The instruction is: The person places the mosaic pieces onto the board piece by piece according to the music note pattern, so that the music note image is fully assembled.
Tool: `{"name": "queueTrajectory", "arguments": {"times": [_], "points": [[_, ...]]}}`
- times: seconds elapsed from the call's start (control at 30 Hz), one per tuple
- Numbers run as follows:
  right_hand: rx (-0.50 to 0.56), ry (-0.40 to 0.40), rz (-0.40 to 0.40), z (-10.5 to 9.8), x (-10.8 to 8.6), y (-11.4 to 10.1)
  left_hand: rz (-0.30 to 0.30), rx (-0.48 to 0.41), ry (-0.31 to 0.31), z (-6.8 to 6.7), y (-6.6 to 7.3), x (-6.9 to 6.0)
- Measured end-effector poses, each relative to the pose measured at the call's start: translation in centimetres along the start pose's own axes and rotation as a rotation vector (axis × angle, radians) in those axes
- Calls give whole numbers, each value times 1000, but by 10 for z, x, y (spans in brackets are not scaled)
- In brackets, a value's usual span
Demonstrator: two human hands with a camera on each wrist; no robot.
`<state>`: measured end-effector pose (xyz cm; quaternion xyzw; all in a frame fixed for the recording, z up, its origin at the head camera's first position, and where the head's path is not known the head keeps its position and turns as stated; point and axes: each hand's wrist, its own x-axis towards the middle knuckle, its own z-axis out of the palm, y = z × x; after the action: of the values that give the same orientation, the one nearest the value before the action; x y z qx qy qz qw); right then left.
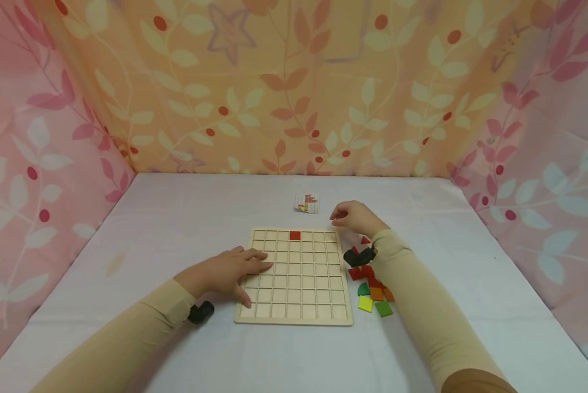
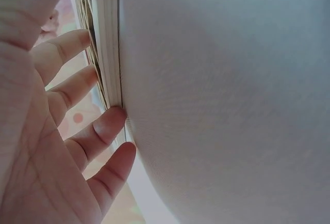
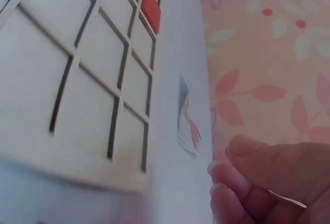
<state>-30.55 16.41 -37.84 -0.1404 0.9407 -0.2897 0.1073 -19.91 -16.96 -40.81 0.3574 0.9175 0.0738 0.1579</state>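
Observation:
A wooden grid board (image 1: 294, 321) lies flat on the white cloth. One red square tile (image 1: 295, 236) sits in a cell of its top row. My left hand (image 1: 227, 273) rests spread over the board's left edge; in the left wrist view, fingers (image 2: 105, 126) touch its side. Beyond the board's upper right corner is my right hand (image 1: 357, 218), fingers loosely curled. In the right wrist view I see nothing between its thumb and fingers (image 3: 232, 198). A small card (image 1: 311, 202) with a printed coloured pattern lies behind the board, one edge lifted.
Loose pieces lie right of the board, partly under my right forearm: red tiles (image 1: 355, 273), an orange square (image 1: 376, 293), a yellow square (image 1: 365, 303), a green square (image 1: 384, 308) and a dark green rounded piece (image 1: 363, 289). Patterned fabric (image 1: 284, 87) walls the table's back and sides.

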Motion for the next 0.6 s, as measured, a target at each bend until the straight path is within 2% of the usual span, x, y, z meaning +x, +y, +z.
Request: {"name": "queueTrajectory", "arguments": {"times": [0.27, 0.6], "points": [[14, -32, 42, -17, -20, 20, 1, -14, 12, 1, -1, -2], [54, -105, 79, -25, -47, 43, 7, -19, 12, 2, -2, -3]]}}
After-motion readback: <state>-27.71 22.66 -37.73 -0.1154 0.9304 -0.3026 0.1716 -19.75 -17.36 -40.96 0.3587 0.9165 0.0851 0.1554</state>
